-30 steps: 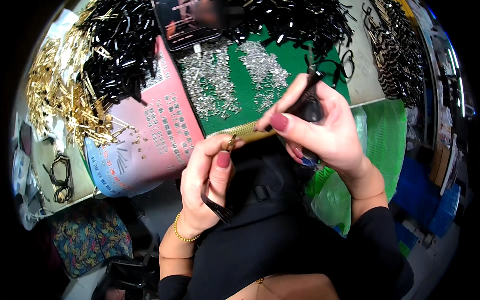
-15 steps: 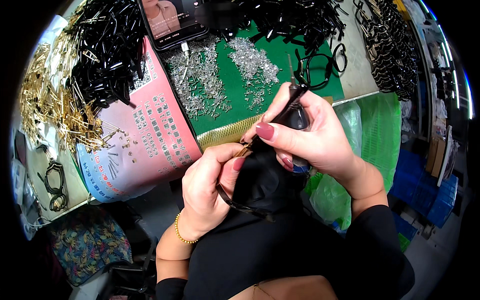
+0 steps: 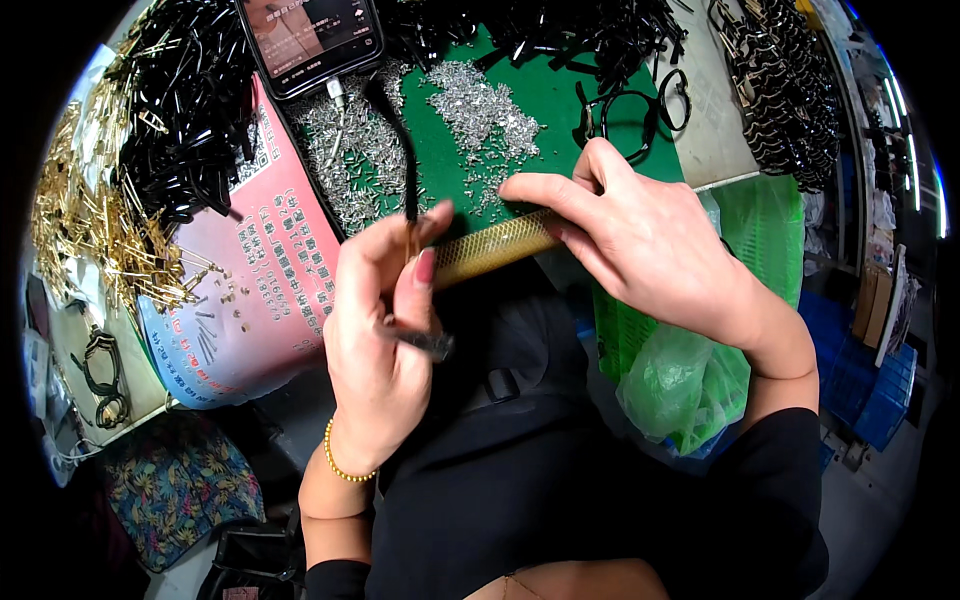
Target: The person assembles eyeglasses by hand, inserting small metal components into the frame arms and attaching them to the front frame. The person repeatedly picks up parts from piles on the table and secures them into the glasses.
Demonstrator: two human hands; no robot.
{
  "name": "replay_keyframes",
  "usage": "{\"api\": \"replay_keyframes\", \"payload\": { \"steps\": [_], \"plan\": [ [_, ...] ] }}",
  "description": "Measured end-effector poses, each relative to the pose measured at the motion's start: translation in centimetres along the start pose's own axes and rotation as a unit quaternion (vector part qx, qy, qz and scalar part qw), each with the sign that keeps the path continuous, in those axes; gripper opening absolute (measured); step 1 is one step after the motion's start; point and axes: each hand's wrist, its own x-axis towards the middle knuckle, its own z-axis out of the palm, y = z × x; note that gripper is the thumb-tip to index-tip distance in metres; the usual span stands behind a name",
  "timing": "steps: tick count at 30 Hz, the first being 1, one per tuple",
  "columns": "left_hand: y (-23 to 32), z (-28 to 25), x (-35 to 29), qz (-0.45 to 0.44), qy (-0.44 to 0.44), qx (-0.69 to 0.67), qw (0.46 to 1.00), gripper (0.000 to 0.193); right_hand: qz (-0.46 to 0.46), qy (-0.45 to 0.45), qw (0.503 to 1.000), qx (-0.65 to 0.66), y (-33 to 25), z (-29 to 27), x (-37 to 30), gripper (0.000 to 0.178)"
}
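My left hand (image 3: pixel 380 320) is closed around a slim black eyeglass temple (image 3: pixel 408 165), which points up past the fingertips. A gold-brown bit, like a hinge, shows at the pinch, and a blurred dark end juts out below the thumb. Over the front edge of the green mat (image 3: pixel 555 85), my right hand (image 3: pixel 660 235) has its back up. Its index finger stretches to the near end of a pile of tiny silver screws (image 3: pixel 490 110), apart from the lower digit. Whatever lies under the palm is hidden.
A yellow mesh-patterned roll (image 3: pixel 495 248) edges the mat. A phone (image 3: pixel 310 45) with a white cable stands behind more silver parts (image 3: pixel 350 150). Black temples (image 3: pixel 190 130) and gold parts (image 3: pixel 80 200) are heaped left. Black frames (image 3: pixel 630 115) lie right, above a green basket (image 3: pixel 765 240).
The screwdriver seen in my right hand is out of sight. That hand has parted from the left and turned palm down at the screws. My left hand has moved left, tilting the temple upright.
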Motion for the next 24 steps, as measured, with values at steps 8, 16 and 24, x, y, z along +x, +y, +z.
{"api": "replay_keyframes", "payload": {
  "steps": [8, 16, 24],
  "plan": [
    [0.9, 0.8, 0.6, -0.074, -0.037, -0.042, 0.996, 0.023, 0.003, -0.013, 1.000, 0.004, 0.3, 0.1, 0.4, 0.044],
    [0.4, -1.0, -0.5, -0.081, 0.008, 0.045, 0.996, 0.023, -0.032, -0.042, 0.999, -0.010, 0.3, -0.3, 1.3, 0.044],
    [-0.2, -1.3, -0.5, -0.045, -0.008, 0.114, 0.992, 0.040, 0.040, -0.168, 0.882, 0.438, -2.2, -1.7, 2.7, 0.043]
  ]
}}
